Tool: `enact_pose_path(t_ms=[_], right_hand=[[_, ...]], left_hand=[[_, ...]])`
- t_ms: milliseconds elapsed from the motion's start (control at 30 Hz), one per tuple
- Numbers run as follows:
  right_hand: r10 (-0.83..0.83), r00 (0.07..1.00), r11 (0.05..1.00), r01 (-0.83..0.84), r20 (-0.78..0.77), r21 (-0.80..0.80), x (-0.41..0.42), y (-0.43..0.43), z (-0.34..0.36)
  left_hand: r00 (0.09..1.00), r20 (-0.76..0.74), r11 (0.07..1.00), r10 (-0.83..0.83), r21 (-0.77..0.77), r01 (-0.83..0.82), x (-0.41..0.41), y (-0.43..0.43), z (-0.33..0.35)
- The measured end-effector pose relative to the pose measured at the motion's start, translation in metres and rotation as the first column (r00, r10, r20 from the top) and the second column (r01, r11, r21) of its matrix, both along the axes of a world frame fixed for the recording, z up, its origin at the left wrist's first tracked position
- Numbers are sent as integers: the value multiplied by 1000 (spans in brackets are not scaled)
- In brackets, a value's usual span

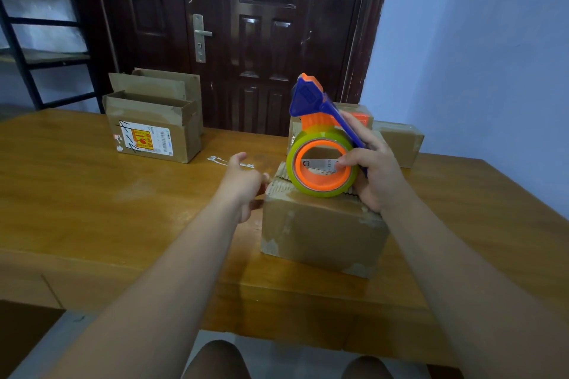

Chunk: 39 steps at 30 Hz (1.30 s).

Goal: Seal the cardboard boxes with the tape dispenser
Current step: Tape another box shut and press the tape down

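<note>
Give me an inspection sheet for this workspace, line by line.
Surface: wooden table, white residue patch near the middle.
Job's things: tape dispenser, orange and blue, roll on top of the near cardboard box; open labelled box far left; more boxes far right.
Clutter: nothing seen.
Grippers: right hand grips the tape dispenser; left hand at the near box's left top edge, fingers curled, grip unclear.
Cables: nothing seen.
Surroundings: dark door, black shelf frame left, pale blue wall right.

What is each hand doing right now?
Left hand: curled by the brown cardboard box; grip cannot be told.
Right hand: holding the orange-and-blue plastic tape dispenser.
</note>
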State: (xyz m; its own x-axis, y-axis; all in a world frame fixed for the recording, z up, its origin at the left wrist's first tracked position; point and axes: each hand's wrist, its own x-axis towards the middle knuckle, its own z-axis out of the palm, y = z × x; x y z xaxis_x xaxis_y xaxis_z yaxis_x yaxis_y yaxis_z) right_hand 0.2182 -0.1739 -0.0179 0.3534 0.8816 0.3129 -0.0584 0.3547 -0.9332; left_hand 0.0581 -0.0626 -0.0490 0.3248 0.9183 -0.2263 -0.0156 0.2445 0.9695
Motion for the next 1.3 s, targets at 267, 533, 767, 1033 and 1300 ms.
enact_pose_path(t_ms=[267, 533, 767, 1033, 1300], right_hand=[[20, 1000, 999, -20, 24, -31, 0, 4, -2], [28, 999, 999, -27, 34, -30, 3, 6, -4], [0, 997, 999, 3, 75, -35, -1, 7, -2], [0, 989, 1000, 3, 149, -23, -2, 2, -3], [-40, 942, 999, 32, 333, 28, -1, 2, 5]], left_hand=[[936, -309, 970, -171, 111, 214, -2, -2, 3], [998, -54, 902, 29, 432, -3, -5, -22, -16], [964, -253, 796, 83, 599, 89, 1, -54, -28], [878, -460, 596, 130, 744, 301, -2, -53, -13], [757, -595, 475, 271, 767, 432, 3, -48, -19]])
